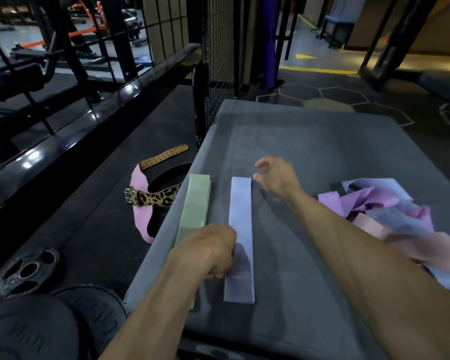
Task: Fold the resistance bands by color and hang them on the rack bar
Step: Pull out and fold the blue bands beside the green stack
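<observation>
A pale green band (195, 206) lies flat and straight on the grey mat (309, 141), with a lavender band (240, 216) laid parallel just to its right. My left hand (208, 252) rests between them with fingers curled, its fingertips on the lavender band's left edge near the middle. My right hand (277, 178) hovers beside the far end of the lavender band, fingers loosely bent, holding nothing. A loose heap of pink, purple and lavender bands (390, 211) lies at the right of the mat, partly under my right forearm.
On the dark floor left of the mat lie a pink band (140, 211), a leopard-print belt (153, 197) and a tan leather strap (164, 155). A black weight plate (27, 272) sits at lower left. A black rack bar (94, 110) and wire mesh panel (218, 48) stand behind.
</observation>
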Available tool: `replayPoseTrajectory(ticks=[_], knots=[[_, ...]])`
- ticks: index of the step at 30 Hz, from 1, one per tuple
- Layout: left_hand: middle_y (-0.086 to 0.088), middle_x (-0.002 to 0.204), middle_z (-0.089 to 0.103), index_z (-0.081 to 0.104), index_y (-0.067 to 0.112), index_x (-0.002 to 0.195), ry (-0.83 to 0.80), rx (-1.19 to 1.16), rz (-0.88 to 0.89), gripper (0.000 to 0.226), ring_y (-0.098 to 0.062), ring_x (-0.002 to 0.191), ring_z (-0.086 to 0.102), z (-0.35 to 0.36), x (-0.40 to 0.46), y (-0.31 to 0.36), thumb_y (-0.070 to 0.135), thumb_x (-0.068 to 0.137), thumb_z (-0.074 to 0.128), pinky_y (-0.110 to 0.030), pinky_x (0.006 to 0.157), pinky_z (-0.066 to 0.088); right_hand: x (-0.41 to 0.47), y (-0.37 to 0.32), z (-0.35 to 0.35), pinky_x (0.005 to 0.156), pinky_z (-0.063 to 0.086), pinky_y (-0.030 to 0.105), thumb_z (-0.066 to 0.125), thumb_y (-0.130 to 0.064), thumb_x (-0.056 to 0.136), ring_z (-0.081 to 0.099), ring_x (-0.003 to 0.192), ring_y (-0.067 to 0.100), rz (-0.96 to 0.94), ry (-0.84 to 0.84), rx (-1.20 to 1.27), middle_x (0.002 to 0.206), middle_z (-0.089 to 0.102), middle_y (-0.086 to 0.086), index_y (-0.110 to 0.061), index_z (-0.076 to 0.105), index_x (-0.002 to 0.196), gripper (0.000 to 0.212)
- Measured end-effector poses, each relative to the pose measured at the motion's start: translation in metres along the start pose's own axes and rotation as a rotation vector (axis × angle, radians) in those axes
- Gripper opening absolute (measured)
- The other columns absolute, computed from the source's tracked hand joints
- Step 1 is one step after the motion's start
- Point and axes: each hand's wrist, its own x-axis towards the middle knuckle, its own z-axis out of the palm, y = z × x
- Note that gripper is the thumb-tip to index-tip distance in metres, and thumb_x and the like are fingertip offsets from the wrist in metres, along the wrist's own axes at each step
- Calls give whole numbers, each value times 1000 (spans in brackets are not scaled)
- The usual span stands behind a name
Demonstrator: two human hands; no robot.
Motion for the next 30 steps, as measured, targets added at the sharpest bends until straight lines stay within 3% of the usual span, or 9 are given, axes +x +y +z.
replayPoseTrajectory(ticks=[4,7,9,13,17,22,26,28,30], knots=[[-2,105,67,61,24,108,136,7,95,11,-21,93,65,-4,-5,8,28,98,61,-31,72,49,-7,42,-69,96,47,41,56,-13,88,59,116,36,-41,164,-368,125,64,11,-21,67,120,34],[6,89,63,59,27,103,136,-45,119,10,-20,95,65,-3,-7,13,34,97,63,-29,71,46,-15,89,-113,102,40,44,52,-12,90,51,124,36,36,88,-743,135,57,12,-19,54,135,46],[8,85,59,58,28,102,123,-40,127,10,-20,96,66,-2,-6,16,35,96,63,-30,75,48,-21,114,-127,103,39,44,53,-19,91,52,124,34,113,-1,-859,135,58,11,-19,53,133,42],[1,105,64,60,26,107,139,-10,134,13,-20,93,64,-5,-6,23,34,97,62,-29,76,47,-27,131,-132,100,42,44,50,-17,90,59,118,30,163,-9,-933,124,66,6,-24,63,120,33],[5,96,55,61,27,103,203,-7,161,12,-19,92,60,-8,-7,34,36,96,61,-31,84,50,-29,130,-140,90,46,44,47,-20,95,63,101,39,220,162,-540,110,69,18,-21,71,106,26],[9,91,59,55,32,90,299,-47,236,11,-19,92,60,-8,-7,48,40,95,60,-29,70,40,-55,98,-194,74,53,37,45,-5,91,66,80,31,151,452,66,85,74,14,-13,72,82,30],[12,86,64,53,33,89,427,-145,317,9,-17,92,60,-6,-9,62,38,94,58,-29,64,44,-85,69,-236,80,53,38,49,-12,100,62,84,8,-84,591,311,96,68,-4,-13,69,119,27],[17,81,65,55,33,92,508,-223,377,5,-19,92,59,-5,-13,70,35,94,58,-35,74,52,-96,54,-255,77,54,31,48,-14,103,62,81,-1,-119,621,439,93,67,-12,-15,66,122,27],[26,75,63,57,33,94,588,-304,430,3,-16,89,59,-5,-19,77,32,94,60,-35,78,53,-107,35,-272,78,57,36,48,-18,104,65,83,6,-136,643,561,91,70,-9,-19,68,119,25]])
